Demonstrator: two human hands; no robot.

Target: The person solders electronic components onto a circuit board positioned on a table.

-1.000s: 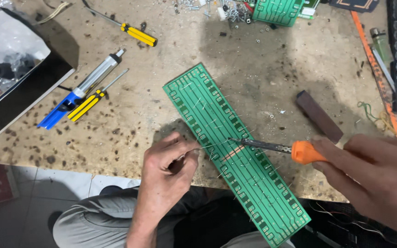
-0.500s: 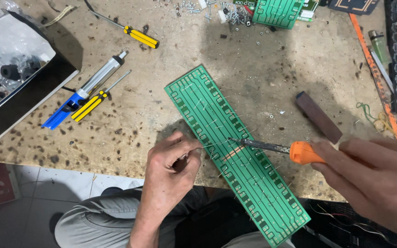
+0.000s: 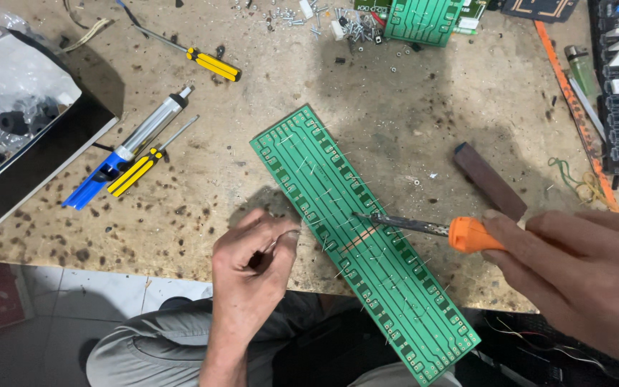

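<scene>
A long green circuit board (image 3: 324, 179) lies slantwise on the scarred workbench, its near end hanging over the front edge. My right hand (image 3: 582, 272) grips a soldering iron (image 3: 431, 229) by its orange handle, the tip resting on the board near its middle. My left hand (image 3: 252, 272) sits at the board's left edge, fingers pinched on a thin solder wire (image 3: 313, 228) that reaches toward the iron's tip. Many bare component leads stick up from the board.
A blue and silver desoldering pump (image 3: 127, 154) and a yellow screwdriver (image 3: 148, 161) lie to the left, another yellow screwdriver (image 3: 202, 61) behind them. A black box (image 3: 30, 165) holds bagged parts. A dark block (image 3: 490, 179), loose screws (image 3: 324, 21) and more boards (image 3: 424, 21) lie further back.
The iron's tip stays on the same spot of the board. My left hand has drawn in a little, fingers curling tighter on the solder wire.
</scene>
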